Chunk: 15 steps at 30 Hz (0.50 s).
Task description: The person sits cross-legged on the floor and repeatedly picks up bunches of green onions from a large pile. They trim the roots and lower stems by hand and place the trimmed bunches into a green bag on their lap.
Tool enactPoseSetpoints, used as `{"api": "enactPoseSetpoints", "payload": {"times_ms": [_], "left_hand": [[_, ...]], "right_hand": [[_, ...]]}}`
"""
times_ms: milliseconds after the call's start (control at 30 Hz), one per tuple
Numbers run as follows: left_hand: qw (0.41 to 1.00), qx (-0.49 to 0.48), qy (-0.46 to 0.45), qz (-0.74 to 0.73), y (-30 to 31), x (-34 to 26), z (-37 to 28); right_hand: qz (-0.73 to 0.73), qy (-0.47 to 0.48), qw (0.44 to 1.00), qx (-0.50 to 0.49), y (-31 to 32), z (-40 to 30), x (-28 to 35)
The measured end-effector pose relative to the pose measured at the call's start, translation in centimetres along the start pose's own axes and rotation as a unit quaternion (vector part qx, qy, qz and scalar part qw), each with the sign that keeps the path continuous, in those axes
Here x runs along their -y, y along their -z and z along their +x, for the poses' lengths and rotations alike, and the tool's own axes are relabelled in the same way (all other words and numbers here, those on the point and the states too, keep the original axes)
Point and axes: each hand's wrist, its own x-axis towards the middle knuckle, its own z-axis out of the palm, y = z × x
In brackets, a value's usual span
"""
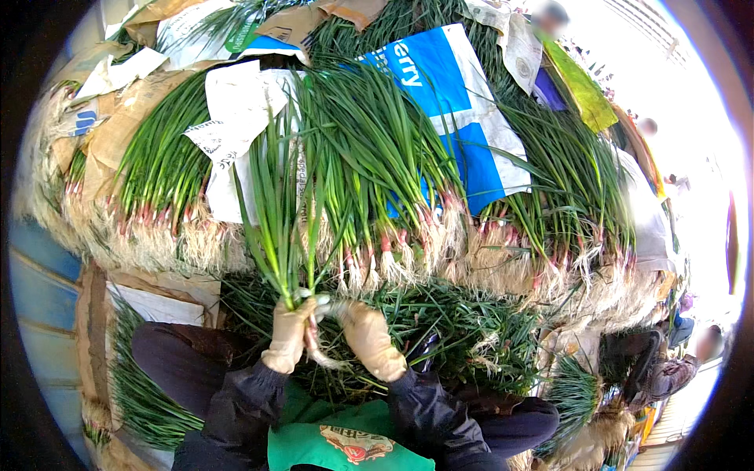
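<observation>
My left hand (290,337), in a cream glove, is closed around a few green garlic plants (281,259). Their long flat leaves point away from me, and a pinkish stem end with pale roots (315,344) hangs below the fist. My right hand (368,338), gloved the same way, is blurred by motion just beside the left. Its fingertips come close to the held stems; whether they grip anything cannot be made out. Beyond both hands lies a wide row of green garlic (377,135), its roots towards me.
Loose leaves and trimmings (453,329) cover the ground before my knees. White sacking (235,141) and a blue-and-white printed sack (471,129) lie among the bundles. More garlic (156,382) rests at left. A person (665,377) sits at far right.
</observation>
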Motion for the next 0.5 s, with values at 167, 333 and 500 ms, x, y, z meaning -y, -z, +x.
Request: {"api": "enactPoseSetpoints", "payload": {"times_ms": [167, 333, 500], "left_hand": [[0.998, -0.022, 0.049, -0.045, 4.9, -2.8, -4.7], [0.995, 0.012, 0.032, -0.093, 11.7, -5.3, -9.9], [0.987, -0.122, -0.028, 0.096, 11.9, -8.3, -13.4]], "right_hand": [[0.050, -0.137, 0.981, -0.128, -3.3, 5.7, -0.6], [0.403, -0.196, 0.890, 0.084, 0.3, 7.3, -2.0], [0.386, -0.148, 0.910, 0.020, 18.2, 5.3, -4.9]]}}
